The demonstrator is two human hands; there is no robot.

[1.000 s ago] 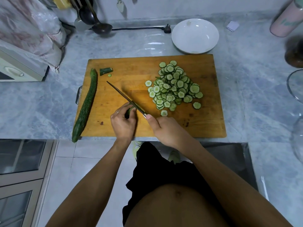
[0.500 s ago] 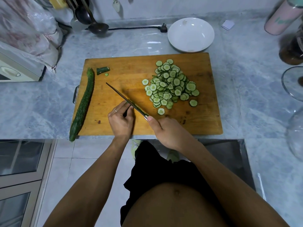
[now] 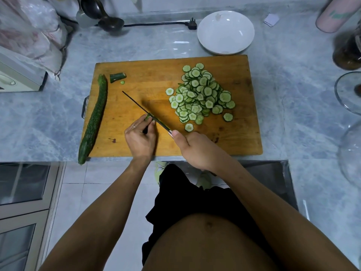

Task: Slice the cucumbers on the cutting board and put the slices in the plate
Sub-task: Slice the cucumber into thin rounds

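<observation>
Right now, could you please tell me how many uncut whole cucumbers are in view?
1. The whole cucumber lies along the left edge of the cutting board. A short stub under the left hand is all that shows of another.

You are looking at a dim, cool-toned picture with soft, even light. Glare patches sit on the grey countertop (image 3: 175, 45) above the cutting board (image 3: 156, 75), in the upper middle of the frame. The knife (image 3: 145, 112) throws a soft shadow to its right. Wide-angle bending curves the frame's edges, and the glassware (image 3: 349, 94) at right looks smeared. The centre stays reasonably sharp.
</observation>
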